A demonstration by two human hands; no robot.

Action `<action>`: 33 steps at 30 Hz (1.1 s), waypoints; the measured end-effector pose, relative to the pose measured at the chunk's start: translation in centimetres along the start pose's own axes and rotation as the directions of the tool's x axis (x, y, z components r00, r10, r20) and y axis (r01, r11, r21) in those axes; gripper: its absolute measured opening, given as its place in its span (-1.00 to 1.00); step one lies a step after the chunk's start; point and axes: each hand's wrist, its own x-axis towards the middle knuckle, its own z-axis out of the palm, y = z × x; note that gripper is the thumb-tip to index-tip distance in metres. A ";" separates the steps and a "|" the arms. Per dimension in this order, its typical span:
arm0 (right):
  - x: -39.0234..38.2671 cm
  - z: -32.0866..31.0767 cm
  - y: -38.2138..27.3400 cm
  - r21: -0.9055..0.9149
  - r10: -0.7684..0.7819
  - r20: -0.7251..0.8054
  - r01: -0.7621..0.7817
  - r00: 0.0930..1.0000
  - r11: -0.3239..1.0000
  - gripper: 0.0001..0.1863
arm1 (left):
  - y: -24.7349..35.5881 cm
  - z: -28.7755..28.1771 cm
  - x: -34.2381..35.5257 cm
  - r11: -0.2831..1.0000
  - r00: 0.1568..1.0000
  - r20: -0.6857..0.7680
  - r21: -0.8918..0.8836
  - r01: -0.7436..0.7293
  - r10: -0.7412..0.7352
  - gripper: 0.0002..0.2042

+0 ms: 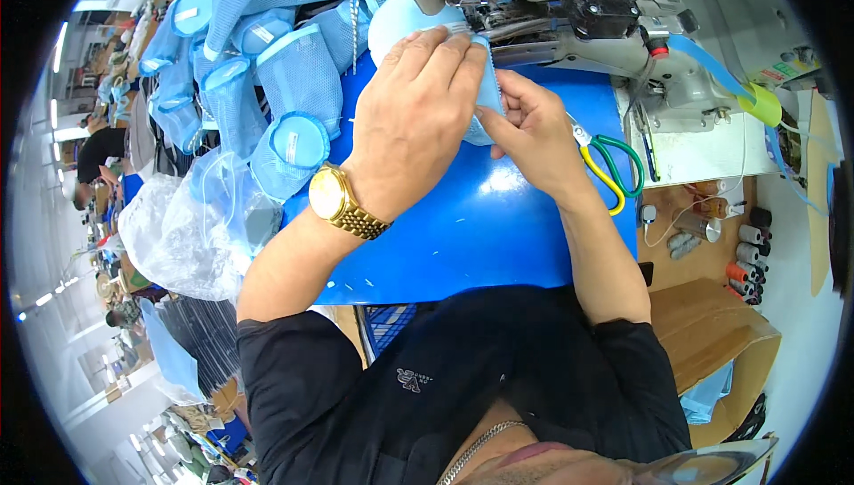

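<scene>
A light blue fabric piece (pixel 487 98), partly mesh, lies under the head of a sewing machine (pixel 543 18). My left hand (pixel 418 98) rests flat across it with the fingers stretched toward the machine, and its thumb is hidden. On the piece's right edge, my right hand (pixel 538 129) pinches the fabric between thumb and fingers. A paler rounded part (pixel 396 22) of the work shows beyond my left fingers. Both hands are close to the machine's needle area, whose needle I cannot make out.
Blue mesh bags (pixel 302 76) with round ends are heaped at the left, beside clear plastic (pixel 178 231). Green-and-yellow-handled scissors (pixel 614 173) lie right of my right hand on the blue tabletop (pixel 445 249). Thread spools (pixel 747 258) and a cardboard box (pixel 721 334) stand at the lower right.
</scene>
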 end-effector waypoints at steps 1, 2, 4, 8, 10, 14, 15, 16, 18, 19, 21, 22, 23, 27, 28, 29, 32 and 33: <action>0.0 0.0 -0.2 0.021 0.008 0.023 -0.009 1.000 1.000 -0.75 | 0.1 0.0 0.0 1.000 1.000 -0.003 0.025 0.017 -0.017 -0.63; 0.0 -0.1 -0.2 0.041 0.017 0.047 -0.019 0.999 0.999 -0.71 | 0.2 0.0 0.0 0.998 0.999 -0.006 0.051 0.035 -0.035 -0.62; 0.0 -0.2 -0.3 0.052 0.014 0.061 -0.017 0.998 0.999 -0.70 | 0.3 0.3 0.0 0.998 0.999 -0.021 0.046 0.038 -0.037 -0.62; -0.1 -0.4 -0.3 0.047 0.013 0.066 -0.016 0.998 0.999 -0.67 | -0.4 0.7 -0.1 0.999 0.998 -0.063 0.026 0.018 -0.016 -0.66; -0.2 -0.5 -0.3 0.053 0.012 0.069 -0.015 0.998 0.999 -0.66 | -0.7 0.6 -0.1 1.000 0.998 -0.071 0.003 -0.002 0.003 -0.67; -0.2 -0.5 -0.5 0.051 -0.001 0.054 -0.002 0.999 0.999 -0.66 | -1.2 1.0 -0.1 0.998 0.995 -0.098 -0.062 -0.029 0.023 -0.69; -0.1 -0.6 -0.5 0.052 0.002 0.057 -0.004 0.998 0.999 -0.66 | -1.1 1.2 0.0 0.998 0.995 -0.095 -0.062 -0.026 0.020 -0.69; 0.1 -0.7 -0.5 0.045 -0.004 0.045 0.002 0.999 0.999 -0.67 | -1.0 1.3 0.1 0.998 0.995 -0.098 -0.065 -0.008 0.002 -0.69; 0.6 -0.8 -0.4 0.032 -0.031 0.030 0.031 0.999 0.999 -0.69 | -1.1 1.3 0.3 0.998 0.994 -0.103 -0.059 0.014 -0.020 -0.70; 0.6 -0.8 -0.4 0.033 -0.033 0.035 0.032 0.999 0.999 -0.69 | -1.2 1.4 0.2 0.998 0.996 -0.090 -0.065 0.022 -0.028 -0.72; 0.7 -1.0 -0.4 -0.045 -0.035 0.036 0.036 0.999 0.998 -0.70 | -1.5 1.4 0.4 0.997 0.996 -0.080 -0.075 0.026 -0.032 -0.74; 0.8 -1.1 -0.5 -0.046 -0.036 0.036 0.038 0.999 0.998 -0.70 | -1.9 1.2 0.5 0.993 0.993 -0.110 -0.118 0.022 -0.035 -0.76; 0.8 -1.1 -0.6 -0.048 -0.033 0.037 0.035 0.999 0.998 -0.71 | -2.1 0.9 0.6 0.987 0.990 -0.138 -0.162 0.016 -0.039 -0.78; 0.8 -1.2 -0.8 -0.070 -0.022 0.044 0.025 0.999 0.997 -0.74 | -2.2 1.4 0.2 0.988 0.990 -0.139 -0.157 -0.013 -0.009 -0.78; 0.9 -1.2 -0.8 -0.069 -0.022 0.043 0.025 0.999 0.997 -0.74 | -2.1 1.5 0.2 0.988 0.990 -0.138 -0.157 -0.013 -0.009 -0.78; 1.1 -1.3 -0.9 -0.071 -0.056 0.027 0.058 0.998 0.996 -0.75 | -1.8 1.4 0.4 0.991 0.991 -0.132 -0.133 0.015 -0.033 -0.80; 1.3 -1.4 -0.9 -0.095 -0.094 0.001 0.093 0.996 0.991 -0.79 | -1.6 1.7 0.2 0.994 0.990 -0.133 -0.100 0.034 -0.047 -0.82; 1.3 -1.4 -0.9 -0.117 -0.098 -0.005 0.097 0.995 0.988 -0.80 | -1.5 1.8 0.1 0.995 0.990 -0.140 -0.092 0.023 -0.036 -0.82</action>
